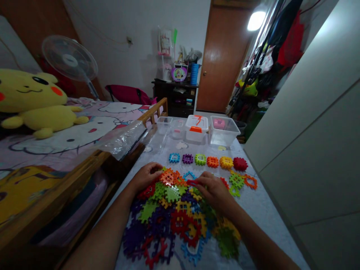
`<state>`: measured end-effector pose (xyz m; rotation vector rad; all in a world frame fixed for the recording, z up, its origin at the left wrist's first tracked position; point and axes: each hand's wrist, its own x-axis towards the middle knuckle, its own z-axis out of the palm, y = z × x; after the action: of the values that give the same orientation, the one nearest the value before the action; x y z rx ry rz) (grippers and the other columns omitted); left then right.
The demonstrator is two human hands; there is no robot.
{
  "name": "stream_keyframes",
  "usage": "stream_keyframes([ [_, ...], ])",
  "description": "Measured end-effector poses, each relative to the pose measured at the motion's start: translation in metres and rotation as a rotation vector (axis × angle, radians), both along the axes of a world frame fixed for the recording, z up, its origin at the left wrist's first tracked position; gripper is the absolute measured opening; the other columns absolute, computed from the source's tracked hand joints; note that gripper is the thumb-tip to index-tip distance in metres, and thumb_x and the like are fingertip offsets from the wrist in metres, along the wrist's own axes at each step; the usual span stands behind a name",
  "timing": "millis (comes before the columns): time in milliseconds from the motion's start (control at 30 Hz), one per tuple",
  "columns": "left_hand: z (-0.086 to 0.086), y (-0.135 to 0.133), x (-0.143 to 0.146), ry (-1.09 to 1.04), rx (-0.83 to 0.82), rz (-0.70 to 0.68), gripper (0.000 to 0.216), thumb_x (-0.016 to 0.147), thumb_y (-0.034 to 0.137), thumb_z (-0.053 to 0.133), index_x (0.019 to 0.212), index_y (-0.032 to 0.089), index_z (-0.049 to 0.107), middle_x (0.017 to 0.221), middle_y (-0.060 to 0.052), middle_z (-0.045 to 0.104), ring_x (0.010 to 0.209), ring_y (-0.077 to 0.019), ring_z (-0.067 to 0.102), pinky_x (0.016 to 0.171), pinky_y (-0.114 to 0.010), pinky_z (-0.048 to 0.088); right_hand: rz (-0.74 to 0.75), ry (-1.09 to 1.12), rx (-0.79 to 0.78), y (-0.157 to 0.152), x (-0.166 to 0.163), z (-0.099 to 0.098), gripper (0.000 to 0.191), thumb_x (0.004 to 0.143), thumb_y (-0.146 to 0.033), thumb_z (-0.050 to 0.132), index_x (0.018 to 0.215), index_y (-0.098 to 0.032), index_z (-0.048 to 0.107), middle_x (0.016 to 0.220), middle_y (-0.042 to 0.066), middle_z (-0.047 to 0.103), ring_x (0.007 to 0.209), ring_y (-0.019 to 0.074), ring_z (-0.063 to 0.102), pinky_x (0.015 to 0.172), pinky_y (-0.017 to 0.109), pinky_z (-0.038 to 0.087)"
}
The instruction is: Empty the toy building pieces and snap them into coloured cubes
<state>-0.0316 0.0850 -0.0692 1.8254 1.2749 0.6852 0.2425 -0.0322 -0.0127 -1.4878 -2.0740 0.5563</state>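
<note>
A heap of coloured plastic waffle tiles (180, 221) lies on the table in front of me. My left hand (146, 176) rests at the heap's far left edge, fingers curled against an orange tile (168, 176). My right hand (215, 191) lies on the heap's right side, its fingers pinched round a small red tile (192, 182). Beyond the heap stands a row of several square tiles: blue (174, 158), purple (187, 159), green (200, 159), orange (212, 162), yellow (226, 162), red (240, 164).
Clear plastic boxes (225, 131) and a white box with an orange latch (197, 128) stand at the table's far end. A wooden bed frame (84, 168) with a yellow plush toy (36, 101) runs along the left. A white cupboard wall (309, 150) is close on the right.
</note>
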Motion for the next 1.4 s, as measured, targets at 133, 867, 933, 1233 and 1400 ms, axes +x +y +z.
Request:
stream_keyframes([
  [133, -0.001, 0.001, 0.0, -0.007, -0.007, 0.011, 0.044, 0.069, 0.053, 0.063, 0.093, 0.017, 0.068, 0.09, -0.006, 0.071, 0.083, -0.0235, 0.065, 0.077, -0.033, 0.05, -0.343, 0.148, -0.04, 0.007, 0.062, -0.01, 0.029, 0.084, -0.029, 0.057, 0.111, -0.02, 0.055, 0.066, -0.004, 0.055, 0.059, 0.014, 0.052, 0.057, 0.026, 0.04],
  [867, 0.0, 0.0, 0.0, 0.047, 0.017, 0.007, 0.045, 0.072, 0.054, 0.061, 0.095, 0.016, 0.067, 0.093, -0.006, 0.07, 0.087, -0.0246, 0.065, 0.08, -0.034, 0.05, -0.223, -0.247, -0.141, -0.006, 0.096, -0.029, 0.058, 0.073, -0.027, 0.063, 0.129, -0.015, 0.052, 0.132, 0.015, 0.054, 0.124, 0.0289, 0.047, 0.104, 0.047, 0.037],
  [933, 0.0, 0.001, 0.0, 0.045, 0.021, 0.013, 0.045, 0.071, 0.055, 0.061, 0.095, 0.017, 0.068, 0.093, -0.006, 0.071, 0.088, -0.0247, 0.065, 0.081, -0.034, 0.05, -0.204, -0.245, -0.165, -0.005, 0.096, -0.031, 0.059, 0.073, -0.022, 0.062, 0.13, -0.015, 0.051, 0.132, 0.014, 0.055, 0.124, 0.0285, 0.047, 0.104, 0.047, 0.037],
  [1233, 0.003, -0.001, 0.002, 0.022, -0.015, 0.029, 0.046, 0.068, 0.056, 0.064, 0.093, 0.018, 0.068, 0.092, -0.006, 0.071, 0.088, -0.0256, 0.065, 0.081, -0.035, 0.051, -0.195, -0.194, -0.102, -0.004, 0.102, -0.029, 0.058, 0.074, -0.017, 0.059, 0.131, -0.02, 0.05, 0.128, 0.01, 0.058, 0.119, 0.0257, 0.05, 0.101, 0.045, 0.039],
  [1400, 0.002, -0.001, 0.001, 0.021, -0.021, 0.032, 0.047, 0.067, 0.057, 0.064, 0.094, 0.018, 0.068, 0.091, -0.006, 0.071, 0.087, -0.0252, 0.065, 0.081, -0.035, 0.051, -0.182, -0.228, -0.121, -0.004, 0.099, -0.033, 0.053, 0.075, -0.021, 0.061, 0.128, -0.018, 0.054, 0.121, 0.012, 0.06, 0.112, 0.0265, 0.054, 0.097, 0.044, 0.042],
])
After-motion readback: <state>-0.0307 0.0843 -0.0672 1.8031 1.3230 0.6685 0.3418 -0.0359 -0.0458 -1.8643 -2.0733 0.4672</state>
